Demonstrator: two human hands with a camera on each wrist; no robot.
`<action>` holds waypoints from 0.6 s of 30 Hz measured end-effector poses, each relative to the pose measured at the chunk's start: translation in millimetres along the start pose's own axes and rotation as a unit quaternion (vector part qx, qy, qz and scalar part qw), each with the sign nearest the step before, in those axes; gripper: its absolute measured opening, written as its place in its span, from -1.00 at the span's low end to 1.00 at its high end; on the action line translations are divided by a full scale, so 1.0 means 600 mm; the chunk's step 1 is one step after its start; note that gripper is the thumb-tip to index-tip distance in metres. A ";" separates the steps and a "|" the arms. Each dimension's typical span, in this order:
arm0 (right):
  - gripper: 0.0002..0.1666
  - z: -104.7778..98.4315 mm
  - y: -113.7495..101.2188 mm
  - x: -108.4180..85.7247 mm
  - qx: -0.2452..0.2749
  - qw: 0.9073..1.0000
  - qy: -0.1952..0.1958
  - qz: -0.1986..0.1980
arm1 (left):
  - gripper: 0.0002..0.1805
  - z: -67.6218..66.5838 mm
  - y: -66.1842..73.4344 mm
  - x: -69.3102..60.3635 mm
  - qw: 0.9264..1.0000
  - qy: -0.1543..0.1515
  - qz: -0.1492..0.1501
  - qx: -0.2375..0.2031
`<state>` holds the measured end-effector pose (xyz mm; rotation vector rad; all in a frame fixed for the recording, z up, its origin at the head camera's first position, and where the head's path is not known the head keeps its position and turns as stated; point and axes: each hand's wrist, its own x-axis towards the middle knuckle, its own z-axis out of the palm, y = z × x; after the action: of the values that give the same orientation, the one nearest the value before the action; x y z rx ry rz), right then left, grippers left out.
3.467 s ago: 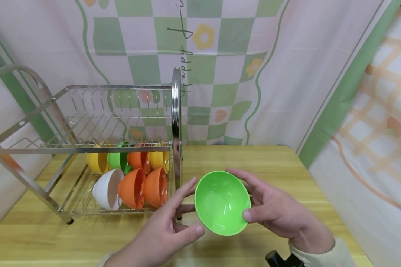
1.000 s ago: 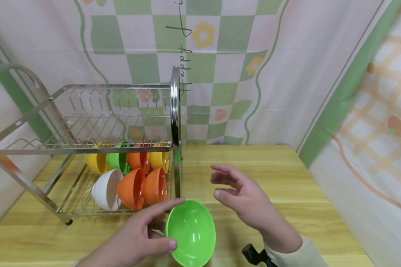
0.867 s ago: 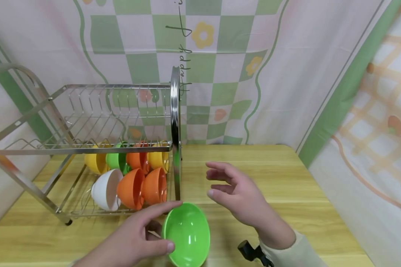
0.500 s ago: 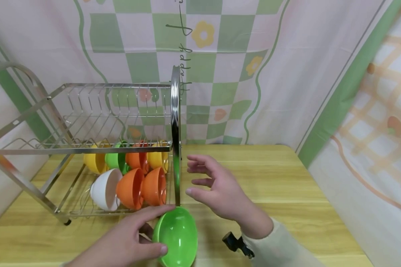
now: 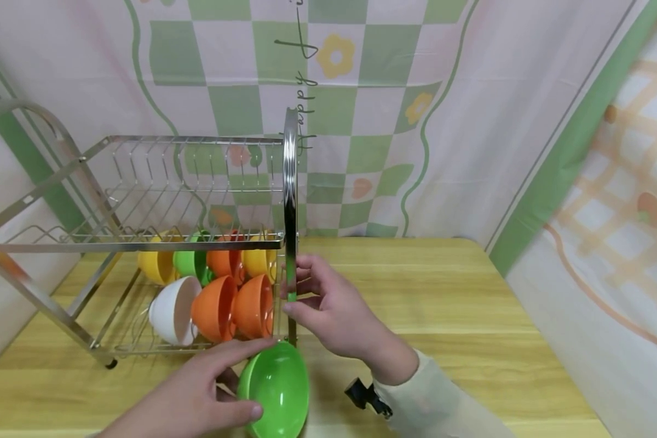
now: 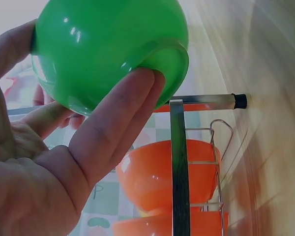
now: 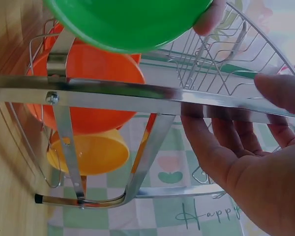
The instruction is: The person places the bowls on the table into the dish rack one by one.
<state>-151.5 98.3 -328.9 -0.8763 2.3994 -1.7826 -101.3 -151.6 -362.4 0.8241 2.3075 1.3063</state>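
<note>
My left hand (image 5: 197, 386) holds a glossy green bowl (image 5: 276, 389) on its side, mouth turned to the right. The thumb lies at its rim, and in the left wrist view the fingers (image 6: 113, 118) support its underside by the foot ring. At the front right of the metal dish rack (image 5: 291, 201), my right hand (image 5: 339, 310) is around the upright post. Its fingers pass behind the post and its thumb is in front; in the right wrist view the metal bar (image 7: 157, 98) runs between them. On the rack's lower tier, the nearest orange bowl (image 5: 254, 307) lies just behind the green one.
The lower tier also holds a white bowl (image 5: 172, 310), another orange bowl (image 5: 215, 310), and a back row with a yellow bowl (image 5: 156, 264) and a green bowl (image 5: 188, 261) among several. Wires form the upper tier (image 5: 197, 194). A patterned curtain (image 5: 389, 121) hangs behind the wooden table (image 5: 443, 292).
The right hand let go of the green bowl and moved left to the rack's post. The left hand has taken the bowl, moving it left and down towards the rack's front corner.
</note>
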 end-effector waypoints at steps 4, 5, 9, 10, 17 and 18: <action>-0.54 0.002 0.004 0.001 -0.046 0.999 0.014 -0.020 | -0.24 -0.004 0.000 -0.006 1.000 0.002 -0.006 -0.004; -0.55 0.002 0.005 0.001 -0.054 0.998 0.017 -0.026 | -0.24 -0.006 0.000 -0.008 1.000 0.002 -0.008 -0.005; -0.55 0.004 0.009 0.001 -0.074 0.996 0.022 -0.047 | -0.23 -0.012 0.004 -0.013 1.000 -0.001 -0.015 -0.012; -0.55 0.004 0.010 0.002 -0.076 0.995 0.022 -0.052 | -0.23 -0.013 0.004 -0.014 1.000 -0.003 -0.017 -0.017; -0.55 0.007 0.014 0.002 -0.089 0.993 0.028 -0.074 | -0.23 -0.029 0.006 -0.024 0.999 -0.016 -0.029 -0.001; -0.55 0.007 0.014 0.002 -0.090 0.993 0.029 -0.076 | -0.24 -0.032 0.006 -0.026 0.999 -0.018 -0.039 0.004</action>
<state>-154.6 95.5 -337.7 -1.0655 2.6306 -1.6795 -99.4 -172.6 -349.3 0.7445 2.2946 1.2408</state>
